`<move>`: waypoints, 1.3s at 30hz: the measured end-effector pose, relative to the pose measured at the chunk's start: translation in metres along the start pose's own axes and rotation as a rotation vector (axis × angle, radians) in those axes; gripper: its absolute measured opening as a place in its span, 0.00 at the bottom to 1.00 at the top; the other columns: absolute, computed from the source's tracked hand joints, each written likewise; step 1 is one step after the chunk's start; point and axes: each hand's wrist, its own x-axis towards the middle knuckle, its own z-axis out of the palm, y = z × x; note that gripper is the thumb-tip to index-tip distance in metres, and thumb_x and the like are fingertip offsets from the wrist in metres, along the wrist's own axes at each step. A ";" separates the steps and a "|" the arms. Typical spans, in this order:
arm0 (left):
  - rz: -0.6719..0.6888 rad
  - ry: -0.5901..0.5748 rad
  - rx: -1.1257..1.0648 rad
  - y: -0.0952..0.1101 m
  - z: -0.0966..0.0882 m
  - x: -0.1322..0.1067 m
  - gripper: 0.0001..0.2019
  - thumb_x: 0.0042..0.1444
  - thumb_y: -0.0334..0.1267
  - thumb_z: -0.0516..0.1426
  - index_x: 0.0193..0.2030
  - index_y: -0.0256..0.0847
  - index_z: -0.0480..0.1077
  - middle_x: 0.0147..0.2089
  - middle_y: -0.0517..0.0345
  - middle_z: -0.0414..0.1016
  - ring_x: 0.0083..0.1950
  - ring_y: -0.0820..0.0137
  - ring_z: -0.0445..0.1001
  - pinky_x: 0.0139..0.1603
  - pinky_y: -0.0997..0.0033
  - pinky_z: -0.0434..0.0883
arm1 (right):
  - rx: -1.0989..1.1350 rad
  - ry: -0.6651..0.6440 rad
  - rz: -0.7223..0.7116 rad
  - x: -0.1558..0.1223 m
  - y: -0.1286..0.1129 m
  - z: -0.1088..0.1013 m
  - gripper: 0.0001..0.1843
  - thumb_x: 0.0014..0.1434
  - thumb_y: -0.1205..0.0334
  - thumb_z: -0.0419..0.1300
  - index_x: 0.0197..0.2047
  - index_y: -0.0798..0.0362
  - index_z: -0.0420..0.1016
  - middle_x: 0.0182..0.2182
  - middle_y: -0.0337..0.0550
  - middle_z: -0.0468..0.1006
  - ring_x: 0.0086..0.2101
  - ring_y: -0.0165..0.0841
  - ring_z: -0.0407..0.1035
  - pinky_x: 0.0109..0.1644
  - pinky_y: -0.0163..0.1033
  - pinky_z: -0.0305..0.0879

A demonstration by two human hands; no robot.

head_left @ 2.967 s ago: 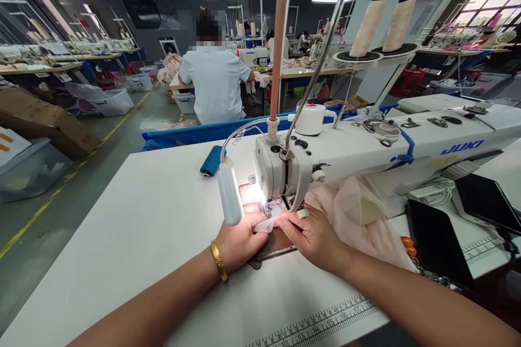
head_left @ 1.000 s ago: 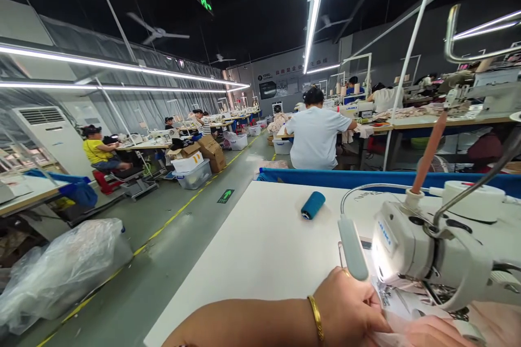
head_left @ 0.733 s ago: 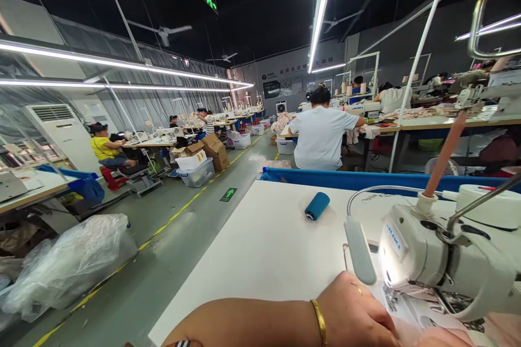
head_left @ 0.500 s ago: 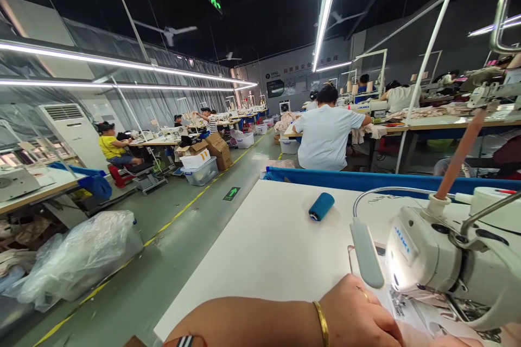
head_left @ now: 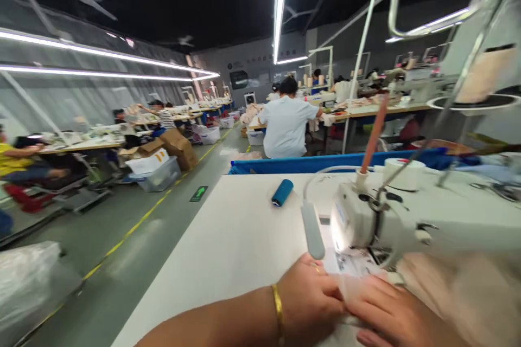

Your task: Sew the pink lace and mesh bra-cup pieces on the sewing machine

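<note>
At the front of the sewing machine, my left hand lies just below the needle area, fingers curled on thin pale fabric. A gold bracelet circles that wrist. My right hand meets it from the right, its fingers pressed together on the same fabric, and the fingertips of both hands nearly touch. Blur hides the exact grip. More beige fabric is heaped beside the right hand, under the machine arm. A grey lamp hangs over my left fingers.
A blue thread spool lies on the white tabletop. Blue cloth runs along its far edge. A person in a light shirt sits ahead. Plastic bins and a bagged bundle flank the aisle at left.
My view has swung to the right, so the machine and spool sit further left. My right hand, mostly out of frame before, now shows beside the left one at the fabric.
</note>
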 end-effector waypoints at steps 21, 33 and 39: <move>0.066 0.187 -0.102 0.003 -0.011 0.010 0.13 0.68 0.26 0.50 0.38 0.39 0.74 0.36 0.58 0.80 0.35 0.69 0.75 0.46 0.60 0.70 | 0.022 -0.184 0.173 0.008 -0.010 -0.033 0.14 0.74 0.55 0.56 0.37 0.52 0.74 0.36 0.42 0.79 0.36 0.35 0.67 0.42 0.42 0.55; -0.016 0.166 -0.079 -0.006 -0.006 0.015 0.13 0.64 0.23 0.49 0.43 0.39 0.73 0.39 0.53 0.79 0.36 0.66 0.76 0.46 0.59 0.73 | -0.078 -0.161 0.292 0.008 -0.001 -0.026 0.13 0.72 0.55 0.58 0.37 0.52 0.74 0.36 0.42 0.79 0.38 0.39 0.65 0.47 0.44 0.57; -0.043 0.191 -0.060 -0.009 -0.006 0.014 0.14 0.66 0.24 0.50 0.48 0.41 0.74 0.42 0.52 0.79 0.40 0.65 0.77 0.46 0.60 0.74 | -0.058 -0.148 0.315 0.008 -0.001 -0.024 0.09 0.72 0.57 0.58 0.42 0.51 0.76 0.40 0.44 0.80 0.42 0.41 0.66 0.48 0.45 0.59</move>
